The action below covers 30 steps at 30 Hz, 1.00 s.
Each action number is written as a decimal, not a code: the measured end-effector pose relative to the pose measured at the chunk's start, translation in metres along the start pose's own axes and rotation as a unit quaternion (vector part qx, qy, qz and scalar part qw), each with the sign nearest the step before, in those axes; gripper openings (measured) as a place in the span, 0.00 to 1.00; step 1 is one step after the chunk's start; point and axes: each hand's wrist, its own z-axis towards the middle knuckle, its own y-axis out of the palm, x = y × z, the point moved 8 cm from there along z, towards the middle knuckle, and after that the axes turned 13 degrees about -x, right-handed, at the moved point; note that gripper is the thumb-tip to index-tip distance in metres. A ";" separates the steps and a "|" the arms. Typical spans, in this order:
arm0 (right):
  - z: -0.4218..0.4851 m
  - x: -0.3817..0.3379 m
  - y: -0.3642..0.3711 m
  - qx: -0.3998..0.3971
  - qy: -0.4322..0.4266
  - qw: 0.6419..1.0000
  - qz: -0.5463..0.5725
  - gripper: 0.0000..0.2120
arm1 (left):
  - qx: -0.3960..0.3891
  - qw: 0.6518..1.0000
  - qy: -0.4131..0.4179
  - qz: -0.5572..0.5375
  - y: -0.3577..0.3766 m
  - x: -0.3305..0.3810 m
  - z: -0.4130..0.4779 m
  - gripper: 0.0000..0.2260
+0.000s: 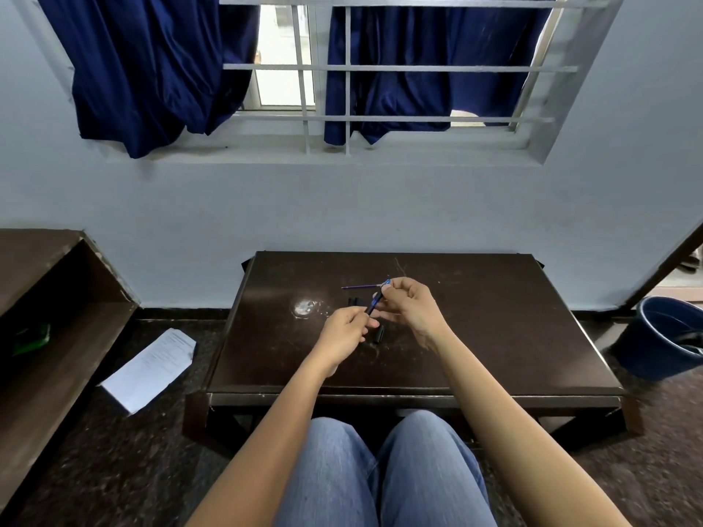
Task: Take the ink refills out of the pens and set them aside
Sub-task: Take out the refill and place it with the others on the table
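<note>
Head view: the left hand and right hand each pinch one end of the blue pen, mid-frame, well inside the tabletop edges.

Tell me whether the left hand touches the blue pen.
Touching. The head view shows the left hand pinching the lower end of the blue pen.

You hold one blue pen between your left hand and right hand; one thin refill and two black pieces are close beside them.
</note>
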 end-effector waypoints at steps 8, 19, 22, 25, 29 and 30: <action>-0.011 -0.003 0.000 0.009 -0.012 1.000 0.028 0.06 | -0.014 0.999 -0.004 0.039 -0.001 0.001 -0.011 0.10; -0.024 0.014 -0.004 0.033 0.016 0.998 0.050 0.03 | 0.009 1.000 0.007 -0.007 0.002 -0.005 -0.022 0.05; -0.026 0.015 -0.004 0.036 0.021 0.998 0.057 0.03 | 0.000 1.000 -0.006 -0.006 0.004 -0.003 -0.023 0.09; -0.028 0.016 -0.009 0.048 0.019 0.997 0.062 0.04 | -0.007 1.000 -0.027 -0.011 0.007 -0.004 -0.022 0.16; -0.029 0.018 -0.011 0.051 0.024 0.996 0.065 0.04 | 0.034 0.999 0.014 0.006 -0.002 0.001 -0.026 0.06; -0.030 0.019 -0.011 0.052 0.023 0.996 0.067 0.03 | 0.032 0.999 0.013 -0.011 -0.002 0.001 -0.026 0.08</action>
